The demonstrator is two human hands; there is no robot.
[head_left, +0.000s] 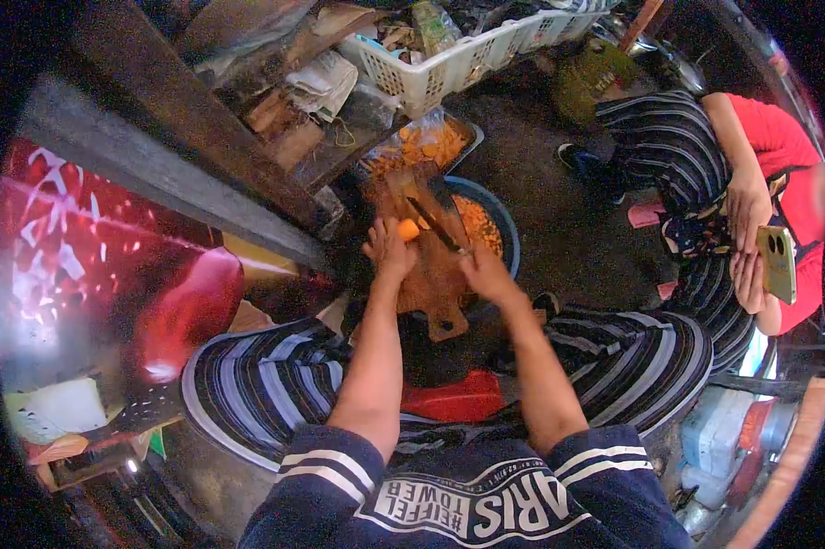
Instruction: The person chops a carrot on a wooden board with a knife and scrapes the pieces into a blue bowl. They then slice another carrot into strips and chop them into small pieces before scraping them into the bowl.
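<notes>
My left hand (390, 249) holds a short orange carrot piece (408, 229) against a wooden cutting board (419, 288). The thumb side of the hand is at the carrot, and the other fingers lie on the board. In my right hand (482, 274) is a knife (437, 225) with a dark blade, slanting up and left over the board. The blade's tip lies beyond the carrot, apart from it. Under the board's right side stands a blue basin (513, 240) holding small chopped carrot bits (479, 229).
Behind the board, a metal tray (475, 137) holds larger carrot pieces (431, 144) and clear plastic. A white crate (421, 82) stands at the back. Wooden beams (183, 119) run along the left. At right another person (769, 137) sits holding a phone (777, 263).
</notes>
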